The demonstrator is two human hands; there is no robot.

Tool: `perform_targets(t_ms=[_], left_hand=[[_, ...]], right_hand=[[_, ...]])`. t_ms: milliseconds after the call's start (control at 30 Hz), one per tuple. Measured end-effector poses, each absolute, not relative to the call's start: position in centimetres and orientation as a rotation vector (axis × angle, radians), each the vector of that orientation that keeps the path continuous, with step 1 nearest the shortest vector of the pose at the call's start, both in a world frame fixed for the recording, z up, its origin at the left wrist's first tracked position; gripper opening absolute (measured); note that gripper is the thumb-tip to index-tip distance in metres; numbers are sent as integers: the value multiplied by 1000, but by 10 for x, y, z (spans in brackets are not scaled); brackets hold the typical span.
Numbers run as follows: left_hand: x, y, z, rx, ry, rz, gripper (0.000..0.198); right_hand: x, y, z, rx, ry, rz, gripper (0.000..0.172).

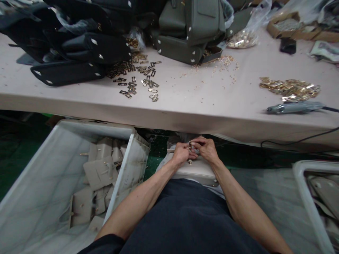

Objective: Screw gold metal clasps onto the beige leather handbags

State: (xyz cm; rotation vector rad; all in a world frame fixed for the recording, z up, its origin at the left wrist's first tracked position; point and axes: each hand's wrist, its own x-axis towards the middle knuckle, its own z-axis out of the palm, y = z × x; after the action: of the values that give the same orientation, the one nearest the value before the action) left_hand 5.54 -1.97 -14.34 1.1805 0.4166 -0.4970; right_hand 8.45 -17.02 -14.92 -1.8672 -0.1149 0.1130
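Note:
A cream handbag (197, 173) lies on my lap, just below the table's front edge. Both hands meet on top of it. My left hand (181, 153) is closed in a pinch on a small gold metal fitting (190, 145) at the bag's upper edge. My right hand (206, 148) is closed too, its fingertips pressed on the same fitting from the right. A second small gold piece (190, 162) shows on the bag just beneath my hands.
A pale table (185, 106) carries scattered gold buckles (137, 79), tiny gold screws (225, 63), a heap of gold fittings (290, 88), an electric screwdriver (293, 107) with cord, black bags (79, 46) and a green bag (190, 28). Plastic bins with cream bags stand at left (127, 165) and right (304, 190).

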Motion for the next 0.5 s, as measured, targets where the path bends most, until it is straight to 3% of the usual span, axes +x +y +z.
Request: perform_targets(t_ms=[300,500], left_hand=[[55,-18,-141,1196,399,-513,6],[56,-21,-141,1213,426,-516,4]], right_hand=[[87,-174,-148,-1829,-231,262,31],[88,-175,-152,-1897,-253,232,28]])
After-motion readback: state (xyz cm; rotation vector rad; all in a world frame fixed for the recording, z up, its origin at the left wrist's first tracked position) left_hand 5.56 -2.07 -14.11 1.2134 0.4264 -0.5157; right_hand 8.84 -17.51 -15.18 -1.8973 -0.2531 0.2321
